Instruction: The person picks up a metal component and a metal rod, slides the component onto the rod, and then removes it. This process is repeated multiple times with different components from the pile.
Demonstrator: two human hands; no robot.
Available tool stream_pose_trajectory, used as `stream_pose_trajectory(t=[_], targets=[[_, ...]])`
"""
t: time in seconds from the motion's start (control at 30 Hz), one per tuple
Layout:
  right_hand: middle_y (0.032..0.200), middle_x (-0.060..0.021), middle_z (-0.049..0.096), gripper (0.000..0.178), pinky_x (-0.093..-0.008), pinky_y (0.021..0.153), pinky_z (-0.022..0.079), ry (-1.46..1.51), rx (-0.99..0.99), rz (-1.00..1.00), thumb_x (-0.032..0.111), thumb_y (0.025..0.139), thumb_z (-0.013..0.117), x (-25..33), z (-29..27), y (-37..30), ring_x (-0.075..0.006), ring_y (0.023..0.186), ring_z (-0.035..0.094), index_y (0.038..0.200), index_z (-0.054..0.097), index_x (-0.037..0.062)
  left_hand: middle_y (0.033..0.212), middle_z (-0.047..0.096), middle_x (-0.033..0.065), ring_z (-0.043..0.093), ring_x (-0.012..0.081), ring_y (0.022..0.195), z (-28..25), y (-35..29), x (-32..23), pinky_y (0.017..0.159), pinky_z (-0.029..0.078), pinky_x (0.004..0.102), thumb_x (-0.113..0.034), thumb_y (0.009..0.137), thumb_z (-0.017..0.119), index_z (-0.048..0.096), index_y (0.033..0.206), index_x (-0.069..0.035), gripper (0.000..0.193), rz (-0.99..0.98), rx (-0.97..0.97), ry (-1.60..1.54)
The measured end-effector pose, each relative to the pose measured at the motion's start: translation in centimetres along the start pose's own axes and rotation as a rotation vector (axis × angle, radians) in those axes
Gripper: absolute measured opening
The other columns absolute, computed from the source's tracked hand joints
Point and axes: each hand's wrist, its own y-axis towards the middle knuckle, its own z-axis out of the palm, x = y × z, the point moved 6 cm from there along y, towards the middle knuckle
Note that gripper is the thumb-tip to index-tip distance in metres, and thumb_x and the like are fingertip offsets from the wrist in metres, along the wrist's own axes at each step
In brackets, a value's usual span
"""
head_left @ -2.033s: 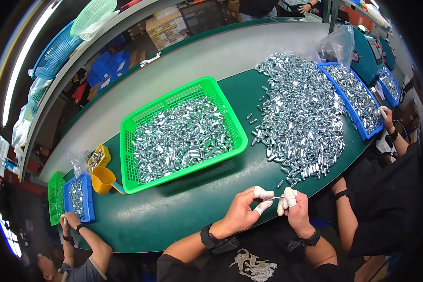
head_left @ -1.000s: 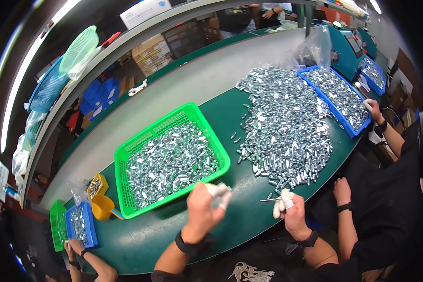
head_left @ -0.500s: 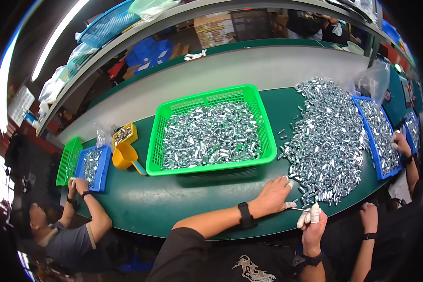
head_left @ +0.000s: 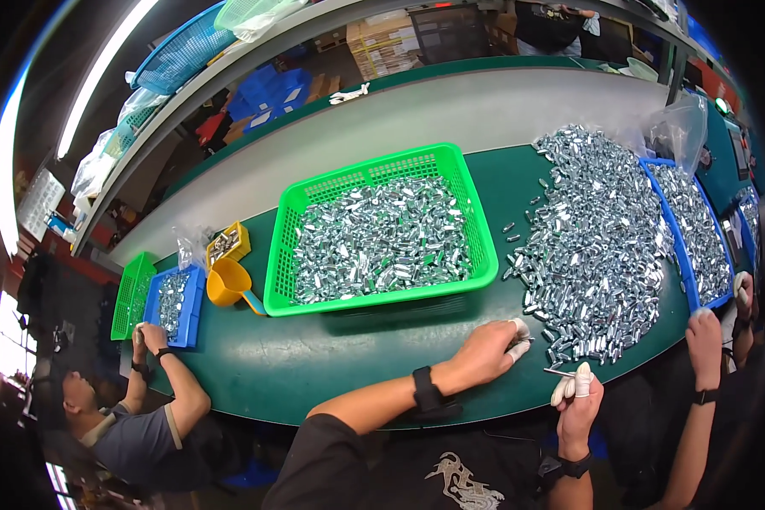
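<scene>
My left hand (head_left: 482, 353), with white covers on its fingertips, is curled above the green table (head_left: 331, 361), pinching what looks like a small metal piece (head_left: 517, 342), partly hidden by the fingers. At the front edge, my right hand (head_left: 580, 406), also with white finger covers, grips a thin metal rod (head_left: 558, 371) that points left. Just beyond both hands spreads a large heap of small shiny metal pieces (head_left: 599, 255). Left of the heap stands a green perforated basket (head_left: 382, 301) filled with similar pieces.
An orange scoop (head_left: 228, 282), a yellow box (head_left: 240, 244) and a blue tray (head_left: 189, 310) lie to the left, near a person (head_left: 136, 421). On the right, another person's hand (head_left: 703, 336) is by a blue tray of pieces (head_left: 694, 285). A shelf (head_left: 136, 174) crosses above.
My hands have drawn apart: the rod's tip no longer reaches my left fingers, which have curled in. The co-worker's hand on the right has moved up to the blue tray.
</scene>
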Motion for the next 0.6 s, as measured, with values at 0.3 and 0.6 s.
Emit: stream_pose_trajectory(t=[0.3,0.6], targets=[[0.050,-0.0041,0.047,0.040,-0.0210,0.041,0.028,-0.075,0.143,0.023,0.024,0.095,0.037,1.8,4.7,1.6,-0.0069,0.042,0.037,0.059,0.039,0.0067,0.084,0.061,0.0049,0.057,0.0102,0.074,-5.4,-4.0,-1.5,0.066,0.046,0.0228,-0.002,0.077,0.064,0.061,0.097,-0.002,0.020,-0.075,-0.170,-0.472],[0.051,-0.0057,0.051,0.040,-0.0194,0.042,0.030,-0.089,0.208,-0.006,0.024,0.094,0.039,1.9,5.8,0.3,-0.0065,0.043,0.042,0.060,0.044,0.0051,0.091,0.058,0.0070,0.057,0.0132,0.082,-4.8,-5.1,-1.1,0.073,0.047,0.0255,0.005,0.078,0.060,0.059,0.098,0.001,0.021,-0.092,-0.067,-0.562]])
